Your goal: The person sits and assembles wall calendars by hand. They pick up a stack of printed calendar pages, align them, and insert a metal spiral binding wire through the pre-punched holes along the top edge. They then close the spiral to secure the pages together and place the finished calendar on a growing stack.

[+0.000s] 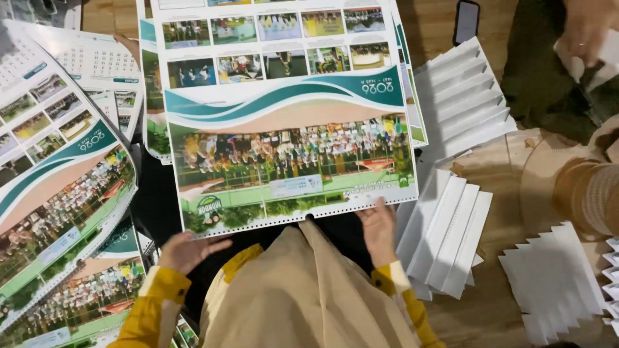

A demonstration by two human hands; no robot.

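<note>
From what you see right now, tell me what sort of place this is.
Probably an informal print-finishing or calendar-assembly spot on a wooden floor. Stacks of printed calendar sheets lie around, with fanned white paper strips. The right hand touches the sheet's punched edge; the left hand hovers near it.

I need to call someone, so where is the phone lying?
In the head view the dark phone lies at the top right on the wooden floor, beside the fanned white sheets and just right of the calendar stack.

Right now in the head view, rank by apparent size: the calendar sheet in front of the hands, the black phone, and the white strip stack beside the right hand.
1. Calendar sheet, largest.
2. White strip stack.
3. Black phone, smallest, though farthest from the camera and cut off by the frame's top edge.
</note>
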